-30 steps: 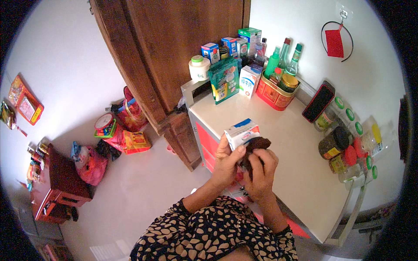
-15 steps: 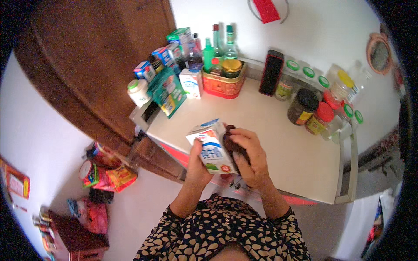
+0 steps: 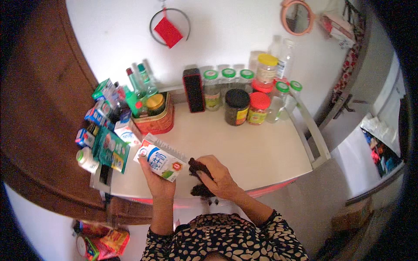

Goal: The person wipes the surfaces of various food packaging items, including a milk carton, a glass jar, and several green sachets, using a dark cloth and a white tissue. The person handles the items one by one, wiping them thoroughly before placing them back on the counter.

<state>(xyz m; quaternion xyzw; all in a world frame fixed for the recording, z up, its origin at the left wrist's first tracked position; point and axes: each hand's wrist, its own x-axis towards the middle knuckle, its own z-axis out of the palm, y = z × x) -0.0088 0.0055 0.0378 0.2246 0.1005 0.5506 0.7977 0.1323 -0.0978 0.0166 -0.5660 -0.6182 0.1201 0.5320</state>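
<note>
My left hand [image 3: 159, 183] grips a white and blue milk carton [image 3: 160, 158] by its lower side and holds it tilted over the front left of the cabinet top [image 3: 217, 139]. A dark brown cloth [image 3: 199, 167] is bunched in my right hand [image 3: 218, 177], its lower end hanging near the front edge. Cloth and carton are a small gap apart. Behind the carton stand another white carton [image 3: 127, 131] and a red and gold tin [image 3: 157, 124] holding bottles and a yellow-lidded jar.
A green pouch [image 3: 111, 149] and a white bottle [image 3: 87, 160] stand at the left edge. A black speaker-like box [image 3: 194, 90], a black-lidded jar [image 3: 237, 107], a red-lidded jar [image 3: 258, 108] and several green-lidded jars line the back. A metal rail [image 3: 311, 130] bounds the right side.
The cloth has come away from the carton's side as my right hand moved right. The carton is now tilted more, and the view has turned to the right.
</note>
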